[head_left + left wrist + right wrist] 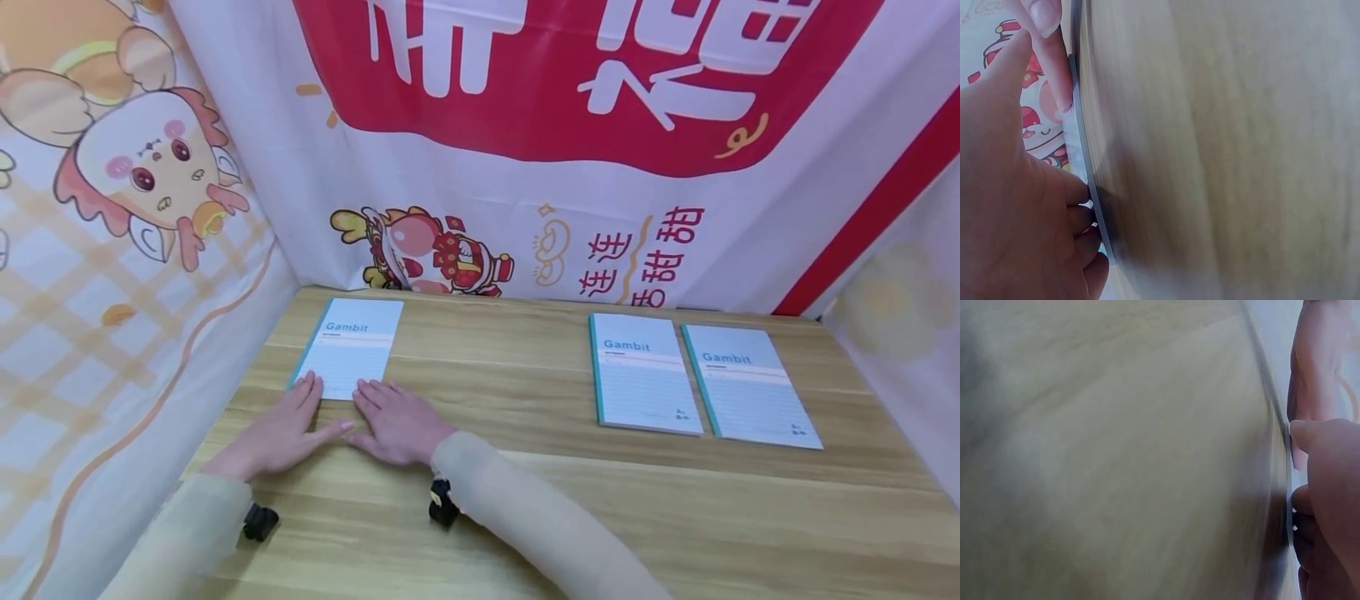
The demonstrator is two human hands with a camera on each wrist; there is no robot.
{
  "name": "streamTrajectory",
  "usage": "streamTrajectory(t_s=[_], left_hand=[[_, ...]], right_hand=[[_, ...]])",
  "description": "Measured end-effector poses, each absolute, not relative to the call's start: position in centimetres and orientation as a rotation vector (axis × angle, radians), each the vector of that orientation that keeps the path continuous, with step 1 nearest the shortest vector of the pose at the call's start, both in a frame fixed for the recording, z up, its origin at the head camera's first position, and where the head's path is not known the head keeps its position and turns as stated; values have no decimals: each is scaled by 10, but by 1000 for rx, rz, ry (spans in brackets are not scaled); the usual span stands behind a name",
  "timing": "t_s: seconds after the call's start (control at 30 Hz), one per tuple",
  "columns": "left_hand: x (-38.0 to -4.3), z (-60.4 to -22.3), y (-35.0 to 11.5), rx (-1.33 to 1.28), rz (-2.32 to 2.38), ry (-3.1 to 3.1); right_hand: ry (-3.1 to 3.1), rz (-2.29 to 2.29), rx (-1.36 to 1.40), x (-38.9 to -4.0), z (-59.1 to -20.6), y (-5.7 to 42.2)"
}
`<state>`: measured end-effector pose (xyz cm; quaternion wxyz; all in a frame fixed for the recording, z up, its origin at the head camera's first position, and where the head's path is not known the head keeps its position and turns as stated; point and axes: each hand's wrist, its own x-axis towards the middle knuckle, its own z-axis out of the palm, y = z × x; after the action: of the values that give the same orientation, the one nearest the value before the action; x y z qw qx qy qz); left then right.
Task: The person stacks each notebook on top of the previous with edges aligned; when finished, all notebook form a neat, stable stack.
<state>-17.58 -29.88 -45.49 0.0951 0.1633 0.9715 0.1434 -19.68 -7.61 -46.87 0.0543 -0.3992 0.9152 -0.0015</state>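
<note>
Wood-grain table (pixel 495 533): one Gambit notebook (pixel 356 350), handling seemingly unfinished, touched by straight-fingered left hand (pixel 277 432), right hand (pixel 401 423), close together; two notebooks (pixel 647 383) laid flat, well rightward.

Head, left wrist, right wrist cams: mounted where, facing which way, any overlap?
Head: on the head, facing forward-down at three notebooks, table; left hand, right hand, sleeves show.
Left wrist: on that wrist, facing low past the left hand across the table to a cartoon; right hand partly shows.
Right wrist: on that wrist, facing low past the right hand across the table; left hand partly shows.
Shared, head and left wrist: the cartoon.
</note>
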Motion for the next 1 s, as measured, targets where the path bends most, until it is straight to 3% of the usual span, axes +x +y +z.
streamTrajectory(t_s=[1.0], left_hand=[[-112, -451, -246, 540, 505, 2919]], right_hand=[[2688, -132, -1254, -142, -453, -9]])
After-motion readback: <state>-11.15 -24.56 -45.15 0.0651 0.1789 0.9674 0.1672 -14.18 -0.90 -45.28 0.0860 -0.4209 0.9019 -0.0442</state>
